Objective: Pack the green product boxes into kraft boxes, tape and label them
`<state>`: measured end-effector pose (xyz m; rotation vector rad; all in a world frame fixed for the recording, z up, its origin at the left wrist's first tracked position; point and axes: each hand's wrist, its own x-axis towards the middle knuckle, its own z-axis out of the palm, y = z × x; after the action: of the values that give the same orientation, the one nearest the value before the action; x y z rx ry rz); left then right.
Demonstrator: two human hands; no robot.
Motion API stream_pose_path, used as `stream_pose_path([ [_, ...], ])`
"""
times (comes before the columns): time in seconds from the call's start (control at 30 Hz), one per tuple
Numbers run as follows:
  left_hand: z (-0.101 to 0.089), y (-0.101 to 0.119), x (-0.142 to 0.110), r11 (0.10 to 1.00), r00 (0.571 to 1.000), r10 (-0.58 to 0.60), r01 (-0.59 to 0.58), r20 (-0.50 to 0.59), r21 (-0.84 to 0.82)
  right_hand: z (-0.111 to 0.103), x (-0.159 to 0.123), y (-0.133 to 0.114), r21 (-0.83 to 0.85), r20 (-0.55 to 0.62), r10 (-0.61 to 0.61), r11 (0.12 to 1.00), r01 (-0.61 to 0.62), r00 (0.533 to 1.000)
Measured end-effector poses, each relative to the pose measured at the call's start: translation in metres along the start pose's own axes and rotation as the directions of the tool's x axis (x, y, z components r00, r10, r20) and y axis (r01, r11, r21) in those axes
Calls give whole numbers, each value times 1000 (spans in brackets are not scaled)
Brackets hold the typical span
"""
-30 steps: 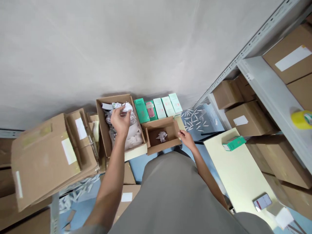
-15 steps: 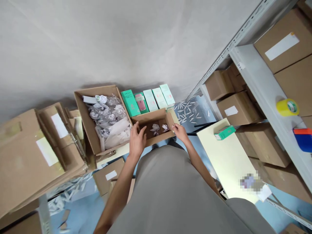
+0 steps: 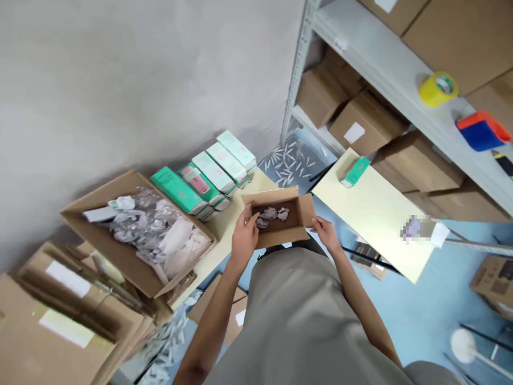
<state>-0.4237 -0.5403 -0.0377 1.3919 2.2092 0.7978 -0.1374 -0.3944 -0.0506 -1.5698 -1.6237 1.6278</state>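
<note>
Between my hands is a small open cardboard box [image 3: 281, 238], its flaps standing out. Several balls of crumpled paper [image 3: 271, 214] lie inside it. My left hand [image 3: 245, 235] grips the box's left end, fingers curled over the edge. At the opposite end, my right hand [image 3: 325, 232] pinches the right flap between thumb and fingers. To the left stands a larger open carton [image 3: 120, 267] filled with crumpled paper and clear plastic wrap [image 3: 149, 200]. Behind the small box, green and pale product boxes [image 3: 178, 190] are lined up on the table [image 3: 224, 235].
Flattened cardboard [image 3: 80, 267] is stacked at the lower left. On the right, a pale table [image 3: 372, 214] bears a green box [image 3: 356, 171]. A metal shelf [image 3: 385, 64] holds cartons, yellow tape [image 3: 437, 89] and a blue-orange item [image 3: 482, 131]. White strips [image 3: 286, 163] litter the floor.
My view has swung to the right. Both hands have carried the small box away from the product boxes and the large carton, toward the pale table.
</note>
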Motion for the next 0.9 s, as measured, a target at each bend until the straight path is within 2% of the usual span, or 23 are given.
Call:
stream_pose_path([
  [0.1, 20, 29, 24, 995, 993, 91, -87, 72, -55, -42, -25, 16, 62, -151, 44, 997, -35, 988],
  [0.17, 35, 56, 41, 986, 984, 147, -138, 100, -91, -73, -38, 28, 105, -278, 63, 994, -35, 959],
  [0.27, 64, 106, 61, 964, 959, 251, -235, 129, -127, -122, -51, 45, 166, -448, 88, 986, -14, 890],
  [0.33, 89, 144, 72, 940, 930, 333, -314, 154, -134, -154, -55, 56, 187, -512, 103, 982, -6, 853],
  [0.5, 156, 238, 102, 899, 869, 438, -423, 230, -112, -234, -51, 76, 164, -599, 85, 986, 18, 796],
  [0.63, 206, 295, 134, 882, 841, 472, -452, 265, -135, -294, -43, 93, 173, -640, 102, 985, 13, 761],
  [0.77, 249, 333, 161, 872, 817, 490, -462, 304, -163, -339, -31, 114, 184, -648, 118, 983, 4, 752],
  [0.9, 278, 350, 179, 884, 823, 467, -447, 323, -137, -363, -16, 129, 198, -623, 136, 980, -13, 771],
])
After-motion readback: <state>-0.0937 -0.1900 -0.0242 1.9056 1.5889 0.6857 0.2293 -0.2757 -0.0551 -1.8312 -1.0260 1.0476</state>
